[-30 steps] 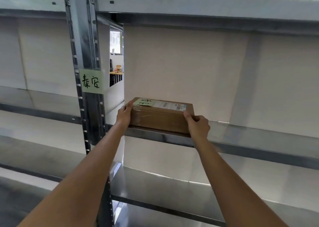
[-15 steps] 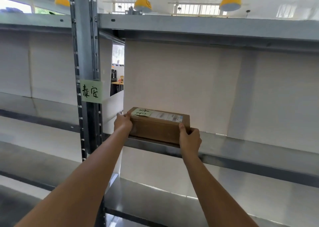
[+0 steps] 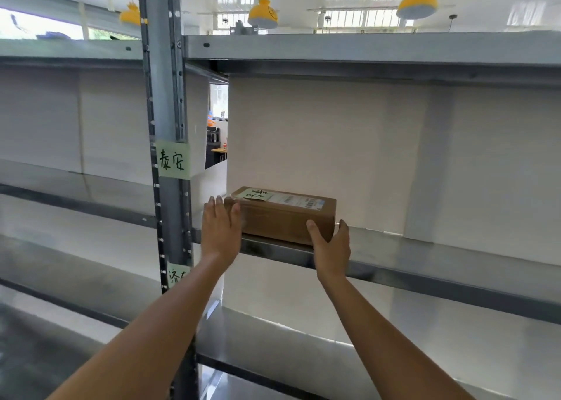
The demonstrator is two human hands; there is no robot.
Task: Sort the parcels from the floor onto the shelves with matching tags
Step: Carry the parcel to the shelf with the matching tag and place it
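One brown parcel (image 3: pixel 283 217) with green tag set on the shelf (image 3: pixel 425 247) by the matching post tag (image 3: pixel 173 159), left hand (image 3: pixel 220 229) and right hand (image 3: pixel 329 244) flanking it with fingers loosely apart, not clamped; any parcels left on the floor out of view.

You held a brown parcel (image 3: pixel 287 219) bearing a pale green tag (image 3: pixel 254 194) with black handwriting and a white label (image 3: pixel 296 200). Shelf (image 3: pixel 425 255) was grey metal; post tag (image 3: pixel 173 159) pale green, dark green script; lamps (image 3: pixel 263 13) yellow.
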